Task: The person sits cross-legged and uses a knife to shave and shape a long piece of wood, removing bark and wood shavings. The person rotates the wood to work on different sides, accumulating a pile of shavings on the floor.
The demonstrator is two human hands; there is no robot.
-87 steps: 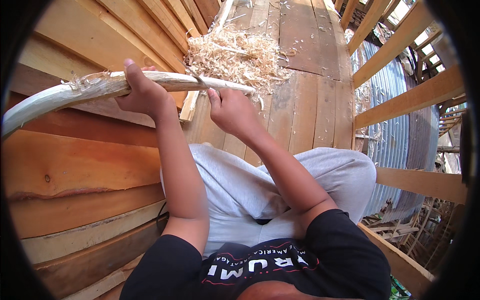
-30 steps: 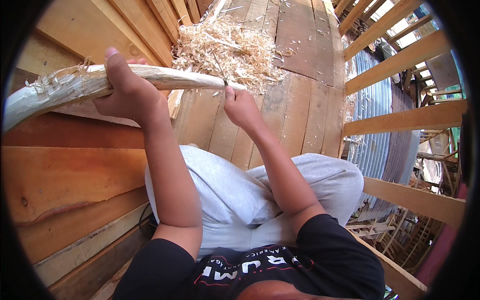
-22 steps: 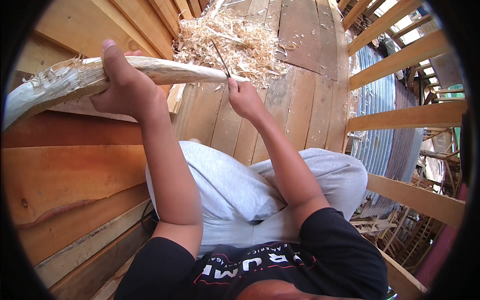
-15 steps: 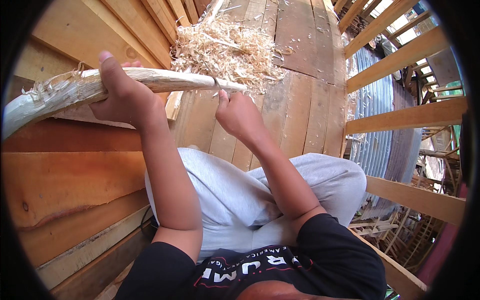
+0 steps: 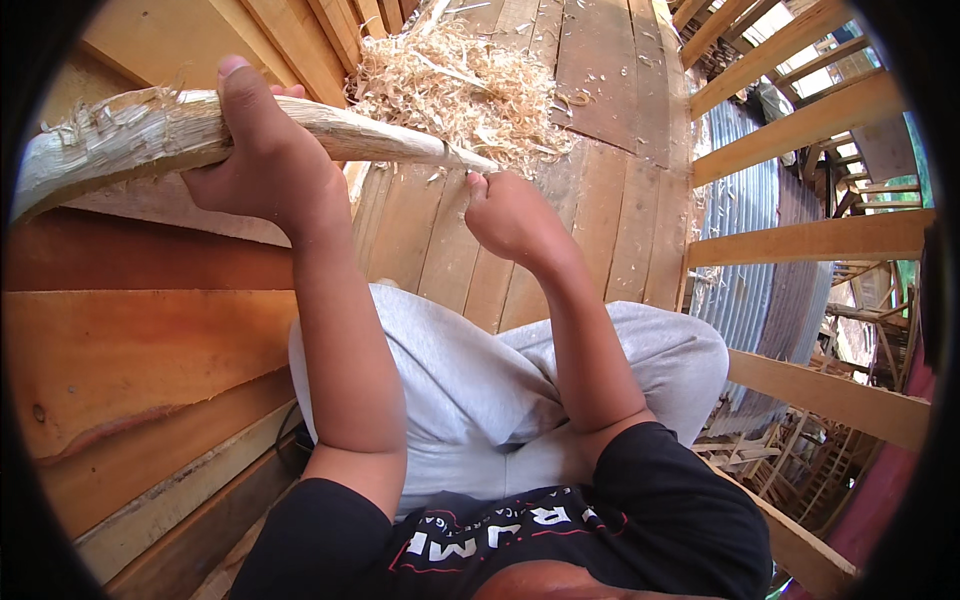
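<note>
A long, pale, curved piece of wood [image 5: 375,138] runs from the left rim to a thin tip over the floor. My left hand [image 5: 270,155] is wrapped round its thicker part, thumb pointing away from me. Rough, frayed fibres stand on the wood left of that hand. Near the thin tip, my right hand [image 5: 512,218] is closed in a fist, with what looks like a knife handle hidden inside it. A thin dark blade [image 5: 446,157] lies across the wood just short of the tip.
A heap of curled wood shavings [image 5: 455,100] lies on the plank floor [image 5: 450,245] beyond my hands. Stacked boards [image 5: 160,340] rise close on my left. To the right stands a wooden railing [image 5: 810,240], with corrugated metal sheets [image 5: 738,210] beyond it. My crossed legs are below my arms.
My right hand and the blade have slid right, toward the wood's thin tip. The left hand has risen slightly with the wood, which now slopes down more to the right.
</note>
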